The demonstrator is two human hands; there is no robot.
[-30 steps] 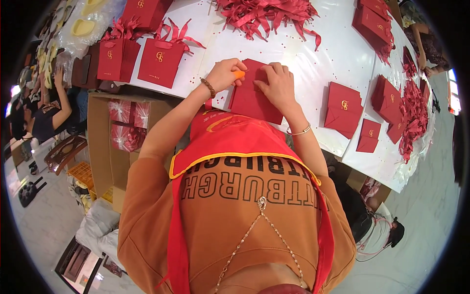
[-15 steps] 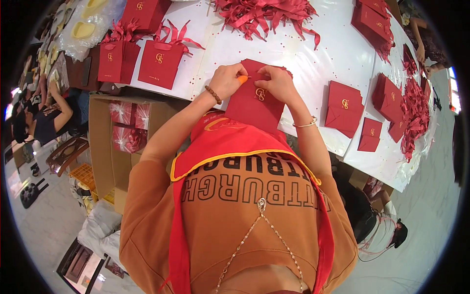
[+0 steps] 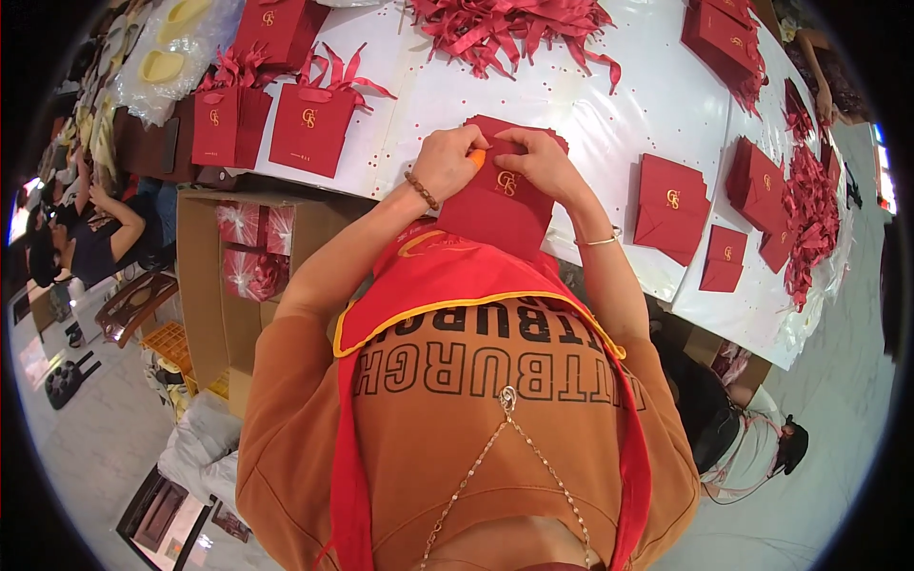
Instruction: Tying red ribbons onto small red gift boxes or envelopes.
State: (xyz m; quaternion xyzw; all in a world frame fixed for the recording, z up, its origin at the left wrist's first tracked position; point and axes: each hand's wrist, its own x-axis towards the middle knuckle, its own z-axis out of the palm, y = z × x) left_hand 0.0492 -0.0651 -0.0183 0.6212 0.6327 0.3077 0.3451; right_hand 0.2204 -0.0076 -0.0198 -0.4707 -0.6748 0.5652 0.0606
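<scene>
In front of my body lies a flat red paper gift bag [image 3: 486, 211] with a gold emblem, on top of other red bags whose edges show at the far side. My left hand [image 3: 446, 167] has its fingers closed round a small orange-handled tool [image 3: 478, 158] at the bag's upper part. The tool's tip is hidden now. My right hand [image 3: 541, 164] pinches the bag near its far edge, just right of the tool. Whether ribbon is between those fingers cannot be made out.
Red ribbons [image 3: 514, 29] heap at the table's far side. Finished-looking bags with ribbon handles [image 3: 312, 128] stand at the left. Flat bag stacks [image 3: 668, 209] and more ribbons [image 3: 809, 224] lie at the right. An open cardboard box [image 3: 208, 285] is left of me. Other people sit nearby.
My left hand has shifted slightly right, and the orange tool has turned more upright, its thin tip no longer showing. My right hand stays almost in place on the bag.
</scene>
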